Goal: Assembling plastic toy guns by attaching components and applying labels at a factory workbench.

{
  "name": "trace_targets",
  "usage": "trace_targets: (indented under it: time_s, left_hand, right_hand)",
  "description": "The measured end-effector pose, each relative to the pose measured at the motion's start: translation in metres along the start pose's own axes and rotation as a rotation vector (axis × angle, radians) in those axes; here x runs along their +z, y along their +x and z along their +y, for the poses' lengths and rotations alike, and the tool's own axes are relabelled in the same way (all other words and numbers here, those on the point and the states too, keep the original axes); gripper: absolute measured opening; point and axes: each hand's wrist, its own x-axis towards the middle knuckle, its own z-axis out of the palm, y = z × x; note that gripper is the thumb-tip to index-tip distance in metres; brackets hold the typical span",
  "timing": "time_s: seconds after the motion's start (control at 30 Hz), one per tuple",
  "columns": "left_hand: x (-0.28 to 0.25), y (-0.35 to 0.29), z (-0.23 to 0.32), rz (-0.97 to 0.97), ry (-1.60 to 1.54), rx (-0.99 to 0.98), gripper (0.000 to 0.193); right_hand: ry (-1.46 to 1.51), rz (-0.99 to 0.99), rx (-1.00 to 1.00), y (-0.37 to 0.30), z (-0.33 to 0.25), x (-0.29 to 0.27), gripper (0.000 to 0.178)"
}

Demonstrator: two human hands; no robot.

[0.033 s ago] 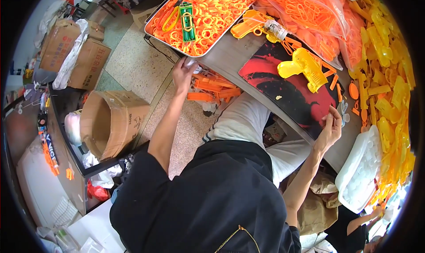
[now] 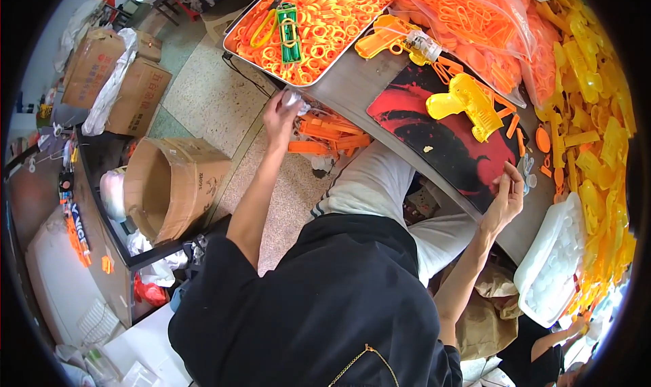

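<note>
My left hand (image 2: 277, 121) reaches down beside the table's left edge, below the orange tray's corner. Its fingers close round a small clear, whitish plastic piece (image 2: 292, 100), partly hidden by the hand. My right hand (image 2: 502, 200) rests at the near right edge of a black and red mat (image 2: 400, 106), fingers loosely bent and apart, with nothing visible in them. On the mat lies a yellow toy gun shell (image 2: 468, 106), with a small pale scrap (image 2: 428, 148) nearer me. Some small clear plastic parts (image 2: 527, 165) lie just right of my right hand.
A metal tray (image 2: 313, 83) of orange rings bears a green part (image 2: 289, 33). Beyond the mat are an orange and yellow toy gun (image 2: 386, 36) and bagged orange parts (image 2: 475, 21). Yellow shells (image 2: 597, 143) pile up right, by a white tray (image 2: 553, 258). An open carton (image 2: 196, 177) stands left.
</note>
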Motion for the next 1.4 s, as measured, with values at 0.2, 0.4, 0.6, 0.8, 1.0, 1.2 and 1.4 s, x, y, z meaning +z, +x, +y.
trace_targets:
  time_s: [0.2,0.4,0.6,0.8,1.0,1.2,1.4]
  left_hand:
    - [-0.014,-0.085,0.088,-0.106,-0.163,0.194,0.048]
    - [0.026,-0.105,0.156,-0.479,-0.28,0.484,0.046]
    - [0.064,-0.11,0.19,-0.658,-0.094,0.886,0.045]
    - [0.104,-0.119,0.193,-0.818,-0.067,1.155,0.048]
    - [0.124,-0.123,0.195,-0.775,-0.122,1.171,0.044]
    - [0.129,-0.114,0.245,-1.353,0.11,1.167,0.034]
    - [0.155,-0.08,0.285,-1.097,0.147,0.951,0.036]
  right_hand:
    - [0.022,-0.385,-0.162,-0.039,-0.055,0.072,0.02]
    - [-0.001,-0.592,-0.329,-0.065,-0.064,0.12,0.024]
    - [0.606,-0.719,0.343,-0.059,-0.068,0.091,0.036]
    - [0.699,-0.504,0.224,-0.05,-0.067,0.066,0.038]
    - [0.749,-0.184,0.14,-0.066,-0.075,0.063,0.024]
    - [0.863,-0.469,0.214,-0.022,-0.082,0.033,0.023]
    - [0.821,-1.111,0.269,0.012,-0.113,0.017,0.05]
